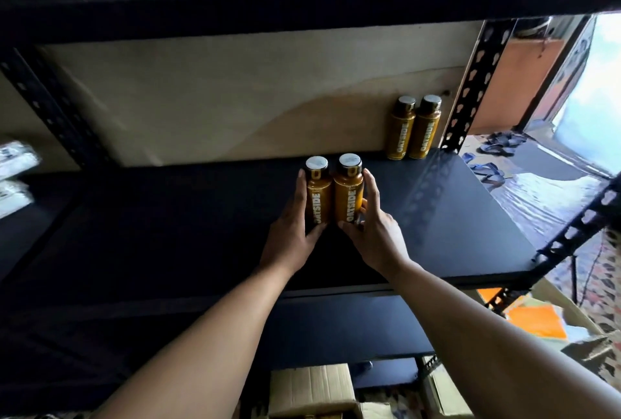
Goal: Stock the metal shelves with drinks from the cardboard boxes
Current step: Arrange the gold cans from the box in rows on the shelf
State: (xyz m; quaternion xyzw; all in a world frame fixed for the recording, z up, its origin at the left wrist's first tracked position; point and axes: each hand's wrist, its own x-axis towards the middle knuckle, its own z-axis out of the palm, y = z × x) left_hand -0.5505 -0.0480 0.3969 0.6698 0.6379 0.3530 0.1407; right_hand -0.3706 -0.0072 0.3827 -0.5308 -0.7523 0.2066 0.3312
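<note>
Dark metal shelving fills our head view: a black shelf board (470, 217) lies under a pale back panel (218, 99), with a punched upright post (470, 89) at its back right corner; a stocked pair (400, 131) of amber Oatside bottles stands side by side in that corner, close against the panel. Our left hand (292, 230) has fingers and thumb curled round the left bottle (317, 193); our right hand (376, 234) is clamped likewise on the right bottle (347, 190); both bottles are upright and touching each other near the middle of the board, well apart from the stocked pair; whether their bases rest on the board we cannot tell. We judge the step in hand to be placing these two; the next move calls for taking them back and right beside the stocked pair, keeping them upright, letting go, then reaching to the cardboard box (312, 385) below the front edge for more.
</note>
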